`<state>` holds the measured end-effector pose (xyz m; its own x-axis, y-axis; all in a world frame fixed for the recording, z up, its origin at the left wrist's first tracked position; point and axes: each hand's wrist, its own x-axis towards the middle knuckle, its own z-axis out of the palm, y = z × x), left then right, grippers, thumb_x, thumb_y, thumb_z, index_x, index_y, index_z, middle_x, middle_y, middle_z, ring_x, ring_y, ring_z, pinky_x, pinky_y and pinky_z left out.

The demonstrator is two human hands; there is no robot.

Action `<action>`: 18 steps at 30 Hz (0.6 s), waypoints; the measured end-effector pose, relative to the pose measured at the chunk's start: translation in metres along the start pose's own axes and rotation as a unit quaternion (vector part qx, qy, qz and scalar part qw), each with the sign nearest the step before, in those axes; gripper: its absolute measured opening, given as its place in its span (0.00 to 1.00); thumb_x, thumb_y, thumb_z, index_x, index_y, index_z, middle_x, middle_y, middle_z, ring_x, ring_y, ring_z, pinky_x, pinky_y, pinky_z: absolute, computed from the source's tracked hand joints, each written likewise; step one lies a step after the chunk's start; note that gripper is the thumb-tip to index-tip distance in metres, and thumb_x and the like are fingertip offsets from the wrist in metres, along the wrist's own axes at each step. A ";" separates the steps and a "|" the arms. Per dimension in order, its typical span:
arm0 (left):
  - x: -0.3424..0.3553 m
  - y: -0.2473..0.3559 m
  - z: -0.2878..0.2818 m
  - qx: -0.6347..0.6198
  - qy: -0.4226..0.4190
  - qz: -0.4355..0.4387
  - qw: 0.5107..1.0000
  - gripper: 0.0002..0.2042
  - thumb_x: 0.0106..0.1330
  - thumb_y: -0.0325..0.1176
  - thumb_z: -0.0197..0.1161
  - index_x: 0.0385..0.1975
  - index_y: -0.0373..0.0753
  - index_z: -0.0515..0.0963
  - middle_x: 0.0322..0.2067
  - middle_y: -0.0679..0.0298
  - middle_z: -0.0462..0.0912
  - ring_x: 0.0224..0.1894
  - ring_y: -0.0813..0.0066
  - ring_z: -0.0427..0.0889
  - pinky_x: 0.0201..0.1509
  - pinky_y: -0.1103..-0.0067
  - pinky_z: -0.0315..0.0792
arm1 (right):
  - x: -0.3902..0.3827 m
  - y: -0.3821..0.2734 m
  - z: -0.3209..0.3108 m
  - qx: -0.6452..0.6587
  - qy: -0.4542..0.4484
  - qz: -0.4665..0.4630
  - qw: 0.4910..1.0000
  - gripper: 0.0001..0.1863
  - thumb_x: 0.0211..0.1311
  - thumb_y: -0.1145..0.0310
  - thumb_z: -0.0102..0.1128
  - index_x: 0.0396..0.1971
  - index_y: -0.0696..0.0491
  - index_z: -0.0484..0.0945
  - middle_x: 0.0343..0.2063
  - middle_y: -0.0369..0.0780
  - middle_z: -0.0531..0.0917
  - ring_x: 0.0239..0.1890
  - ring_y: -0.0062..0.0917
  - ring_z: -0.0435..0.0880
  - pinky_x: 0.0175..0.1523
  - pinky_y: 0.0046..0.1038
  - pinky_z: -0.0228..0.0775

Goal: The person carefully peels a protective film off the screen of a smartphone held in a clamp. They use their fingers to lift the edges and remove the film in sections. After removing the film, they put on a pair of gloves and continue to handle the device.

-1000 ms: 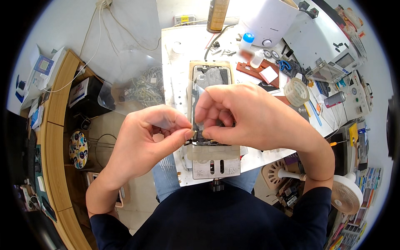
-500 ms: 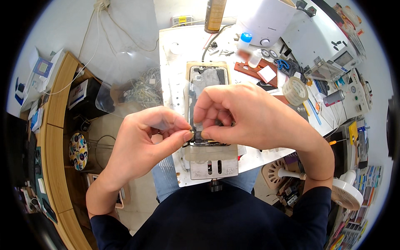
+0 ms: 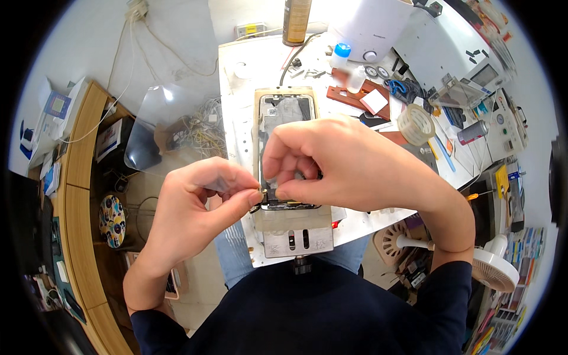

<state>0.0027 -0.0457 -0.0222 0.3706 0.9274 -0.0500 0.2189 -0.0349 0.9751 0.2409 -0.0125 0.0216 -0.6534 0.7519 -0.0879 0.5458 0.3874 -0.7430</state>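
Observation:
An opened phone (image 3: 286,106), its dark inside facing up, lies in a metal clamp holder (image 3: 299,241) at the table's front edge. My left hand (image 3: 204,204) pinches thumb and forefinger at the phone's near left corner, on a tiny part too small to name. Over the phone's lower half, my right hand (image 3: 331,163) has its fingers curled in and its thumb tip close beside the left one. Whatever it grips is hidden. A clear plastic sheet (image 3: 155,127) stands left of the phone, by my left hand; how it is held I cannot tell.
The white table carries a red-brown fixture (image 3: 343,94), a tape roll (image 3: 416,124), a blue-capped bottle (image 3: 340,54), a spray can (image 3: 296,22) and a white appliance (image 3: 373,29). A white fan (image 3: 494,263) stands right, a wooden cabinet (image 3: 86,216) left.
The whole view has shifted a little, so the table and phone sit further left. Both hands keep nearly the same pose at the phone's near left corner.

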 end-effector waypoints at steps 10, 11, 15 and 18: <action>0.002 -0.002 -0.001 0.005 -0.005 0.012 1.000 0.05 0.64 0.23 0.71 0.37 0.34 0.85 0.30 0.71 0.84 0.31 0.92 0.76 0.31 0.89 0.64 | 0.000 -0.001 -0.002 -0.008 -0.007 0.004 1.000 0.11 0.60 0.68 0.68 0.40 0.55 0.81 0.28 0.36 0.86 0.26 0.19 0.79 0.34 0.23 0.72; 0.002 -0.003 -0.001 0.003 -0.005 0.014 1.000 0.05 0.64 0.23 0.71 0.37 0.34 0.85 0.30 0.71 0.84 0.31 0.92 0.76 0.32 0.89 0.65 | 0.001 -0.002 -0.002 -0.008 -0.009 0.006 1.000 0.11 0.59 0.68 0.68 0.40 0.55 0.81 0.28 0.36 0.86 0.26 0.19 0.79 0.34 0.23 0.72; 0.002 -0.003 -0.001 -0.008 -0.006 0.015 1.000 0.04 0.65 0.24 0.71 0.38 0.34 0.85 0.30 0.71 0.85 0.31 0.92 0.77 0.32 0.88 0.65 | 0.000 -0.002 -0.002 -0.008 -0.005 0.008 1.000 0.11 0.59 0.68 0.68 0.39 0.55 0.81 0.28 0.36 0.86 0.26 0.19 0.79 0.34 0.23 0.72; 0.003 -0.001 -0.001 0.002 -0.012 0.013 1.000 0.05 0.65 0.24 0.71 0.38 0.34 0.85 0.30 0.71 0.85 0.31 0.92 0.77 0.33 0.89 0.65 | 0.000 -0.002 -0.003 -0.005 -0.006 0.010 1.000 0.11 0.58 0.68 0.69 0.39 0.56 0.81 0.28 0.36 0.86 0.26 0.19 0.80 0.34 0.23 0.72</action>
<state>0.0027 -0.0430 -0.0236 0.3969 0.9174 -0.0303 0.2136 -0.0602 0.9751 0.2416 -0.0122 0.0251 -0.6478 0.7538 -0.1107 0.5640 0.3767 -0.7348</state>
